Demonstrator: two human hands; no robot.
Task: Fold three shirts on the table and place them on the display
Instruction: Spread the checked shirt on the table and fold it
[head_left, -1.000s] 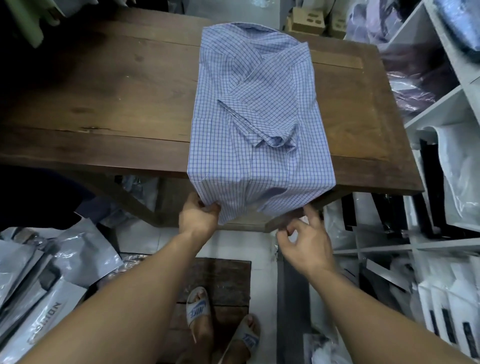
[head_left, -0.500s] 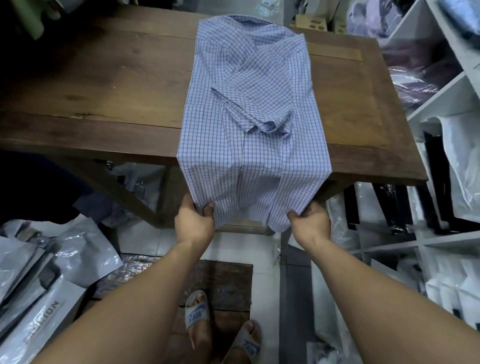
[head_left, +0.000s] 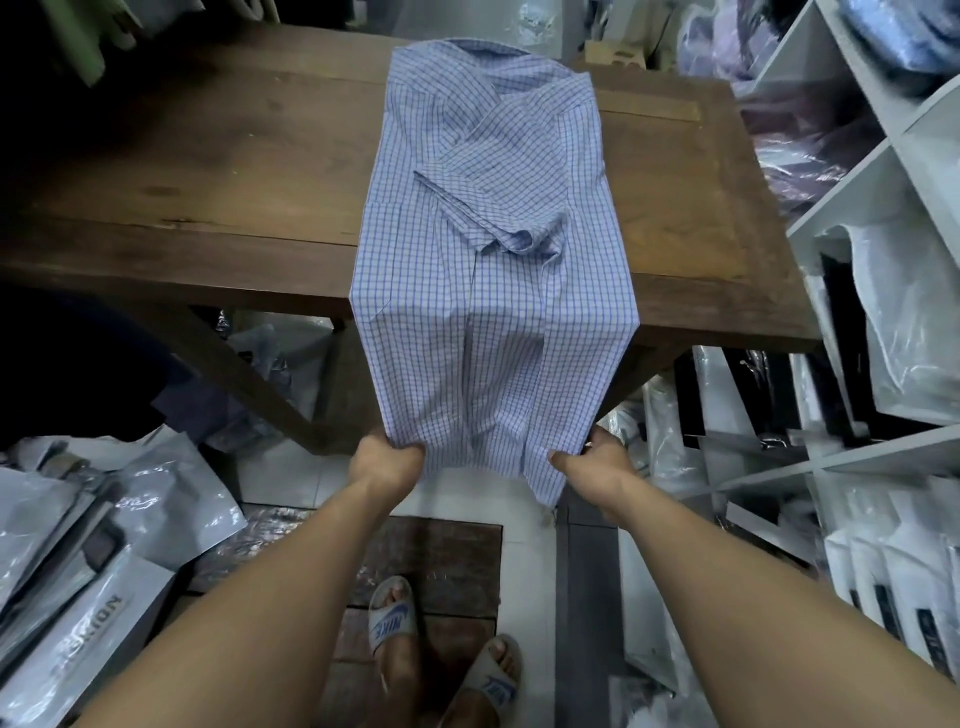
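While left hand (head_left: 387, 460) and right hand (head_left: 597, 460) grip its hem, shirt (head_left: 493, 208) lies lengthwise, collar far. Hem overhangs worktop (head_left: 208, 182) edge.

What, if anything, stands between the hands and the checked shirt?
Nothing visible. The left hand and right hand each grip the hem of the checked shirt directly, where it hangs off the wooden table at its near edge.

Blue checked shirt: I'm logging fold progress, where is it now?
Head view: the shirt lies right of centre on the brown wooden table, hem held out past the near edge by left hand and right hand.
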